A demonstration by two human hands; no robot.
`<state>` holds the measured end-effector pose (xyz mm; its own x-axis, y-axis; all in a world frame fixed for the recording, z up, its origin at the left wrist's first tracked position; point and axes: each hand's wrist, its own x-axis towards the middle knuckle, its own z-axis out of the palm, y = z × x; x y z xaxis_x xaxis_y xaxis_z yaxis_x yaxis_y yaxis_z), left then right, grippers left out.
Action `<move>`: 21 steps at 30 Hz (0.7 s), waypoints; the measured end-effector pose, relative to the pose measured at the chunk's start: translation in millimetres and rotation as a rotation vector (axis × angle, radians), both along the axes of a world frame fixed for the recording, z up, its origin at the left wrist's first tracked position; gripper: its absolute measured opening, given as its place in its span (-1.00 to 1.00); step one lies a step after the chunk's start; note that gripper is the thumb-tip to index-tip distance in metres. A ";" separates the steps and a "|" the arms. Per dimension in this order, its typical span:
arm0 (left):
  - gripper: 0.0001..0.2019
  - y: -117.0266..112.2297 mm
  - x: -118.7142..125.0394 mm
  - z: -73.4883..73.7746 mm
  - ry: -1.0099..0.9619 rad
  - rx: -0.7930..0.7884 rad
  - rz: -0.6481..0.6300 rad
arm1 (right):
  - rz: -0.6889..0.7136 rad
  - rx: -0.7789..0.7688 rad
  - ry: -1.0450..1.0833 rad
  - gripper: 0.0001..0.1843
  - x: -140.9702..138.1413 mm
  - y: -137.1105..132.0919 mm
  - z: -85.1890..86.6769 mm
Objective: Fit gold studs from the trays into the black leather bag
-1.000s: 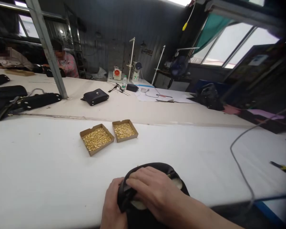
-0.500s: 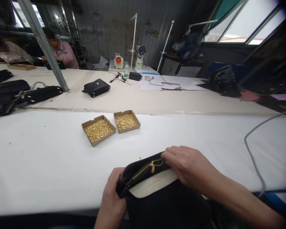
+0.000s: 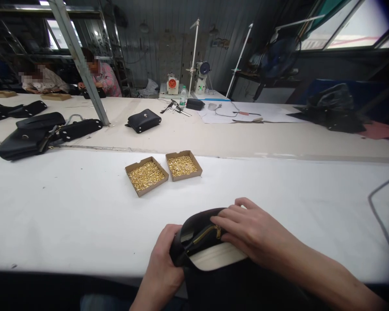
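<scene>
In front of me is a black bag [image 3: 214, 283], its mouth open and tilted toward me. Pale lining shows inside, with a gold zipper [image 3: 201, 238] on an inner pocket. My left hand [image 3: 165, 259] is closed round the bag's left side, fingers behind it and thumb near the rim. My right hand [image 3: 251, 226] is at the right of the mouth, its fingers bent inward over the bag. Its index finger and thumb lie on either side of the gold zipper pull [image 3: 218, 232]; whether they pinch it is unclear. The bag's lower part is dark and cut off by the frame.
Beyond the bag, two cardboard trays [image 3: 137, 193] [image 3: 184, 176] of small gold fittings sit on the white table [image 3: 68, 207]. More black bags [image 3: 145, 121] [image 3: 29, 140] lie farther back, near a metal post [image 3: 84, 73]. Two people sit at the far left. A grey cable [image 3: 381, 220] curves at the right.
My right hand has shifted from the bag's back rim in toward the zipper pull. The view has turned left, so the trays and far bags appear farther right.
</scene>
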<state>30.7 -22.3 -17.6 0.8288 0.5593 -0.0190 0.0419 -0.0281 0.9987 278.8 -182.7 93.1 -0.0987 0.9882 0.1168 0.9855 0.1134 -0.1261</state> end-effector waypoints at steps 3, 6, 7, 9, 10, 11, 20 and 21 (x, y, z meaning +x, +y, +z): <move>-0.53 0.7 -0.3 2.6 -0.007 0.038 -0.001 | 0.028 0.026 0.052 -0.66 -7.4 4.4 1.5; -0.58 1.0 0.9 5.2 0.003 0.038 0.023 | 0.067 0.020 0.220 -0.48 -23.0 10.9 11.4; -0.60 1.2 1.3 5.4 0.003 0.037 0.027 | 0.070 0.016 0.284 -0.46 -29.6 13.8 14.7; -0.62 1.8 2.0 4.1 -0.002 0.036 0.023 | 0.065 0.017 0.377 -0.51 -43.0 21.2 18.1; -0.62 2.1 2.0 2.6 -0.012 0.039 0.024 | 0.068 0.016 0.408 -0.55 -49.2 25.5 17.5; -0.61 2.5 1.8 0.5 -0.023 0.048 0.024 | 0.080 0.010 0.432 -0.60 -54.8 29.9 15.4; -0.58 4.3 -1.7 -14.0 -0.056 0.133 0.011 | 0.125 -0.068 0.591 -0.75 -71.7 47.8 -10.2; -0.59 4.3 -1.5 -13.8 -0.055 0.141 0.011 | 0.120 -0.060 0.595 -0.76 -72.0 46.9 -9.7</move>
